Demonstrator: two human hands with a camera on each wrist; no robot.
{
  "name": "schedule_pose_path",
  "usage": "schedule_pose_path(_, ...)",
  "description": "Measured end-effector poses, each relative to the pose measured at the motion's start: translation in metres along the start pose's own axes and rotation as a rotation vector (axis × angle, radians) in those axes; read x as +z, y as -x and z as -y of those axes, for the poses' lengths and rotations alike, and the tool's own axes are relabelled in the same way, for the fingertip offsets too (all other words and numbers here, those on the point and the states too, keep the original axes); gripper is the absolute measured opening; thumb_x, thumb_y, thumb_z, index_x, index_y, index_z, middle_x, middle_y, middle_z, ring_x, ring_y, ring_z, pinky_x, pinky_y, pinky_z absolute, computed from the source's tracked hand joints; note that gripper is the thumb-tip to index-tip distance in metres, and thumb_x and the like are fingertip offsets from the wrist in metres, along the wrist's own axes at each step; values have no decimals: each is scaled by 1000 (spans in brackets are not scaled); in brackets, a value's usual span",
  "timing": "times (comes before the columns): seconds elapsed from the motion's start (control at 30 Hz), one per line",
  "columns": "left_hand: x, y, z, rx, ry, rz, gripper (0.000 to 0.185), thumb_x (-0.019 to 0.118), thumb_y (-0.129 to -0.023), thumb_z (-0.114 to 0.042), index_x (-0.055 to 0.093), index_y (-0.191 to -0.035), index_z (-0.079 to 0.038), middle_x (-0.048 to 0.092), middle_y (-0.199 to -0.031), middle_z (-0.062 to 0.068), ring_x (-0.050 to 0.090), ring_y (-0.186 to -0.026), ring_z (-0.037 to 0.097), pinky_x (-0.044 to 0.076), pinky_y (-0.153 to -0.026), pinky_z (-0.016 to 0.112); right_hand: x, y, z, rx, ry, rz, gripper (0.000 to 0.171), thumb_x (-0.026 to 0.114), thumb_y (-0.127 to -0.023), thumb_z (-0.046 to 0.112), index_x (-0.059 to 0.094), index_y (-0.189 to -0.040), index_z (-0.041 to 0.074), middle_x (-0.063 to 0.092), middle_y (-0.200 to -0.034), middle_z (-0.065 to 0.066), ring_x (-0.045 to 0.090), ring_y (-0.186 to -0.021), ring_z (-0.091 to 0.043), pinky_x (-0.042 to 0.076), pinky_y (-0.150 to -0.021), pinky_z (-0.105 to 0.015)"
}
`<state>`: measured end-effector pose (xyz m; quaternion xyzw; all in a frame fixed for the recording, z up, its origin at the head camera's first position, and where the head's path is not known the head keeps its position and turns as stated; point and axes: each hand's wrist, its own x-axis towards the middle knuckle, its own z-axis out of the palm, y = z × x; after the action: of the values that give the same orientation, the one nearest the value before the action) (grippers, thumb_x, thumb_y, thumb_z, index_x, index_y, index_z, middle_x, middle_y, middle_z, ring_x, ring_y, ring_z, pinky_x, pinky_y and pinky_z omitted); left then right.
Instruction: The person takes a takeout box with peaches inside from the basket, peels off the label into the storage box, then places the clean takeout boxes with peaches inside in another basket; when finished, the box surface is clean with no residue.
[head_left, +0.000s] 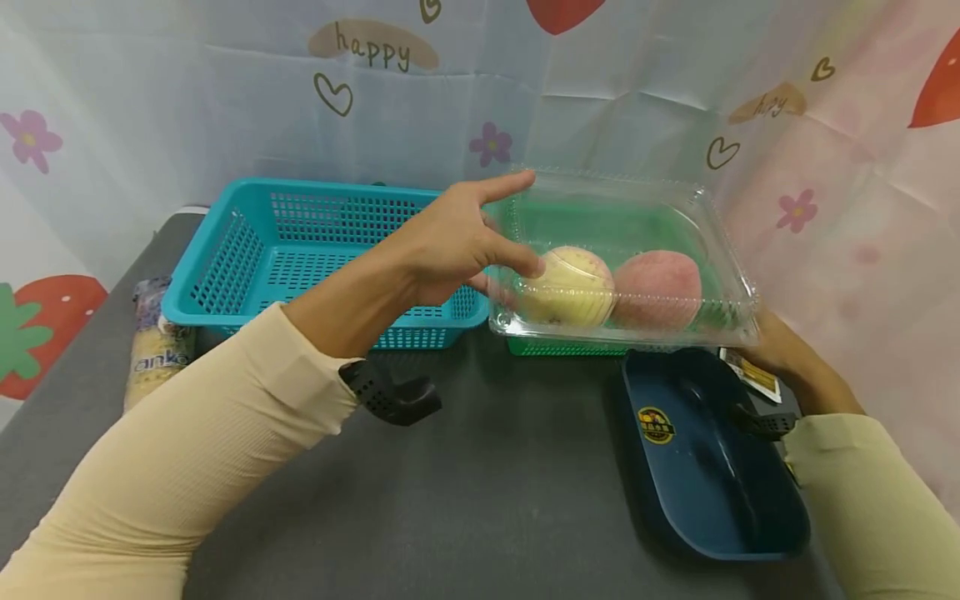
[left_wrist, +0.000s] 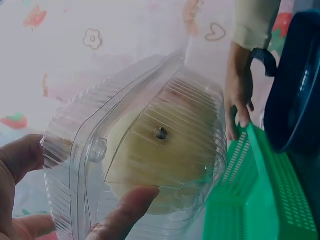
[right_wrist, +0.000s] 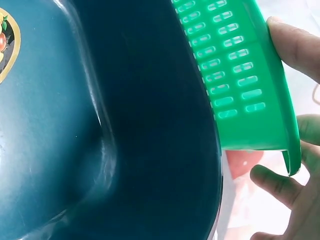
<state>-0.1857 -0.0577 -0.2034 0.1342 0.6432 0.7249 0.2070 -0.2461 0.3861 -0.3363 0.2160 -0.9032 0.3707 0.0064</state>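
My left hand point(head_left: 468, 237) holds a see-through plastic clamshell box point(head_left: 622, 187) by its left end, thumb along the near side. Inside, a pale yellow round fruit point(head_left: 573, 283) lies beside a pink one point(head_left: 663, 287); the yellow fruit's dark stem end point(left_wrist: 160, 133) shows through the plastic. Behind and below the box is a green slotted basket point(head_left: 566, 346), mostly covered by it in the head view. At the basket's right end, my right hand point(right_wrist: 300, 185) has its thumb touching the rim and its other fingers spread around the corner. The box hides much of this hand in the head view.
A blue slotted basket point(head_left: 217, 204) stands at the back left, with a printed food packet point(head_left: 161, 342) beside it. A dark blue tray point(head_left: 712, 475) lies at right, next to the green basket. A small printed card point(head_left: 752, 375) sits behind the tray. A patterned curtain point(head_left: 247, 108) hangs behind.
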Motion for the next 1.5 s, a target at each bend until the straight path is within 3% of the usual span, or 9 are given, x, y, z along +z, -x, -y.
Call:
schedule_pose_path(0.17,2,-24,6,-7,30,26,95,71,-79,13,27,-154,-27,21,-153,5,60,-103,34,56,-70,53,4,-2,4,60,-50,59,52,65,-91,5,42,-137,-2,56,-113,-6,55,-90,-18,48,-75,-23)
schedule_pose_path(0.23,4,-32,9,-10,31,35,96,70,-79,13,26,-154,-27,8,-158,-3,56,-112,35,56,-70,52,4,-2,4,54,-61,65,50,65,-91,3,42,-135,-2,57,-110,-5,56,-87,-18,49,-72,-24)
schedule_pose_path(0.37,6,-47,17,-34,32,25,97,70,-78,15,26,-154,-28,5,-158,-7,35,-133,41,56,-69,51,2,-1,4,76,-21,67,42,64,-93,7,46,-130,-3,57,-104,-10,58,-76,-22,52,-63,-31)
schedule_pose_path(0.43,7,-53,21,-44,25,13,98,70,-78,15,27,-153,-30,5,-158,-9,24,-138,41,56,-69,50,0,0,5,104,16,74,43,63,-94,11,46,-130,-5,55,-114,-18,58,-86,-29,52,-71,-40)
schedule_pose_path(0.5,7,-61,25,-49,22,4,98,70,-78,15,26,-153,-30,4,-158,-10,23,-139,41,57,-68,49,-2,-1,7,135,45,84,46,62,-95,15,46,-132,-7,44,-131,-27,50,-108,-40,45,-88,-53)
schedule_pose_path(0.63,6,-74,34,-62,15,-13,99,70,-78,14,25,-154,-30,3,-159,-9,25,-138,40,57,-67,50,-5,0,10,206,79,114,68,62,-95,23,30,-145,-9,5,-155,-28,6,-138,-51,13,-100,-73)
schedule_pose_path(0.77,6,-86,42,-75,6,-38,99,71,-78,14,26,-154,-31,2,-159,-7,28,-137,39,57,-66,49,-8,-1,12,262,144,149,82,60,-95,33,15,-149,-10,-4,-156,-28,-4,-138,-52,7,-102,-73)
schedule_pose_path(1.0,3,-103,56,-96,-15,-94,99,71,-78,14,25,-154,-32,5,-159,-3,45,-127,35,57,-65,48,-7,-1,13,264,178,154,80,58,-95,35,18,-148,-11,-2,-156,-28,-4,-139,-51,8,-101,-73)
schedule_pose_path(1.5,5,-123,84,-149,-21,-146,98,69,-80,14,23,-154,-30,4,-160,1,50,-120,36,57,-62,47,-6,-1,12,271,178,155,80,59,-96,34,19,-148,-11,-4,-156,-27,-2,-139,-51,10,-101,-73)
